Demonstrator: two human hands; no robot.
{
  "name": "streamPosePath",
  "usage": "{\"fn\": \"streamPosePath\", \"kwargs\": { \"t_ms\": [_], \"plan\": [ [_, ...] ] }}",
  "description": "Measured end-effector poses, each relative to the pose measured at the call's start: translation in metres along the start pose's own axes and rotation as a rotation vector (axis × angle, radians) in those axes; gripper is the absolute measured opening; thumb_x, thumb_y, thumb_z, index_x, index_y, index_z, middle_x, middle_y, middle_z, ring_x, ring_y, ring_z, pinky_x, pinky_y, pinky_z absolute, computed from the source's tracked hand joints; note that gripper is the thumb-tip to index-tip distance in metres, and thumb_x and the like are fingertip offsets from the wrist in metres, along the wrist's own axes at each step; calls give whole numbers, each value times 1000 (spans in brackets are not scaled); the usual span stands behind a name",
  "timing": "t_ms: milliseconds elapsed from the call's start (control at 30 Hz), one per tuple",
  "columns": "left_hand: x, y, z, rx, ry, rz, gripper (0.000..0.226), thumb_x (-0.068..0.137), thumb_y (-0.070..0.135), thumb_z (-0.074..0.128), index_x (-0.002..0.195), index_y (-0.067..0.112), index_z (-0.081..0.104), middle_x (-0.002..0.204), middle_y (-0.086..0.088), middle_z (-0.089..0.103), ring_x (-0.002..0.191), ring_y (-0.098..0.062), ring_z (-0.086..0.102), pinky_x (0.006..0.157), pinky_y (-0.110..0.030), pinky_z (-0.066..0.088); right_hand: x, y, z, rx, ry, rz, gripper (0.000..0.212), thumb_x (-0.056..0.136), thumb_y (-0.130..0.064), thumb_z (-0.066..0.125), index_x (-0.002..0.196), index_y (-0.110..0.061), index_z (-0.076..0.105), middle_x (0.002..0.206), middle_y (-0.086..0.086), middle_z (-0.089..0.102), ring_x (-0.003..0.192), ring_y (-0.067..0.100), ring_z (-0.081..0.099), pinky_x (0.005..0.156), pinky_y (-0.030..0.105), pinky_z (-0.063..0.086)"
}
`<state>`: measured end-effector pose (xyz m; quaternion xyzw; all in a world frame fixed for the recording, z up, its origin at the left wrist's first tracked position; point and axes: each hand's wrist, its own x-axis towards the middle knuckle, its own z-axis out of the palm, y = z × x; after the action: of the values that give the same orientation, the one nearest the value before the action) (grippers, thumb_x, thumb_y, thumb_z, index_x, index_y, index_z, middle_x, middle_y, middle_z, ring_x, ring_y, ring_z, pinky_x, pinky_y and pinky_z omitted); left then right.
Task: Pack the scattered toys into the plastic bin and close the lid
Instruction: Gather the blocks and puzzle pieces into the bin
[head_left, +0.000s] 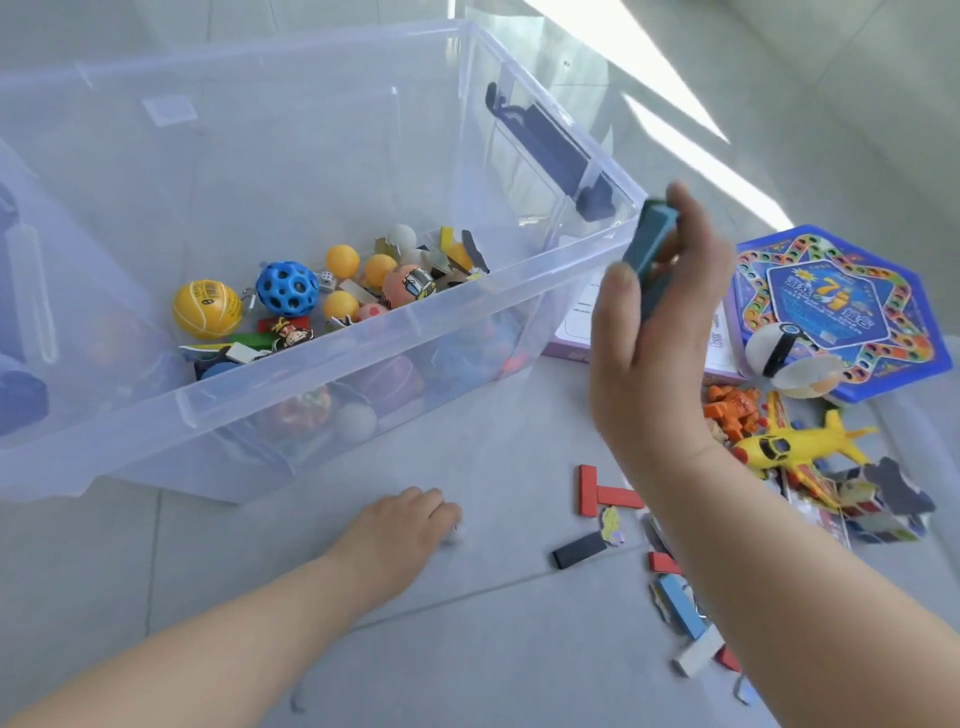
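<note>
Right hand (654, 332) is raised beside the near right corner of the plastic bin (363, 340), thumb and fingers clamped on a teal block (650, 244). Whether this is one block or a stack cannot be determined, as the fingers cover most of it. Left hand (402, 525) rests back-up on the floor (208, 545), well apart from the right, with its fingers curled down. A small pale blur lies at its fingertips, and whether anything is held there cannot be determined. Bin stands open just beyond the left hand, its left part cut off by the frame edge. Contents noted: one yellow ball (207, 309), one blue holed ball (287, 288), at least three orange balls (343, 260), one white ball (402, 236), one die (326, 278), and flat pieces too jumbled to count. Further toys show only as smears through the near wall. One dark latch (550, 145) sits on the end wall above the right hand. Right of the right hand lies one hexagonal game board (841, 306), partly covered by a banded ball (779, 358); nearer are one orange figure (732, 410), one yellow toy plane (795, 447) and indistinct puzzle pieces (883, 493). A purple-edged box (574, 338) is largely hidden behind the right hand. Between the hands lie two red blocks (602, 491) in a T and one black block (579, 550); further blocks run under the right forearm, partly hidden.
</note>
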<state>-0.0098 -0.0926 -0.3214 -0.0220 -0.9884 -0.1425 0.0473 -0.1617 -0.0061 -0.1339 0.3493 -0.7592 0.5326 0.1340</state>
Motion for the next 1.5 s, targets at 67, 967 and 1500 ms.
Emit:
{"fn": "streamPosePath", "kwargs": {
  "t_ms": [67,967,1500],
  "plan": [
    [-1,2,-2,24,18,-1,41,54,25,66,79,28,34,61,12,52,45,-5,54,34,-14,35,32,-22,11,20,42,-79,54,84,-22,35,130,7,35,103,-5,33,89,-17,34,76,-5,29],
    [114,126,6,21,-501,-161,72,90,45,45,147,31,4,154,-7,9,143,-23,8,113,-34,18,-126,141,-169,-864,-1144,608,89,83,-49,54,144,-35,-10,154,0,-19,144,26,-11,116,47,10],
    [124,102,45,84,64,76,37,61,20,31,96,16,42,88,-1,36,71,-16,32,39,-15,41,-154,164,-120,-995,-778,285,43,66,-47,37,97,-19,46,105,11,71,71,26,68,48,33,52]
  ]
}}
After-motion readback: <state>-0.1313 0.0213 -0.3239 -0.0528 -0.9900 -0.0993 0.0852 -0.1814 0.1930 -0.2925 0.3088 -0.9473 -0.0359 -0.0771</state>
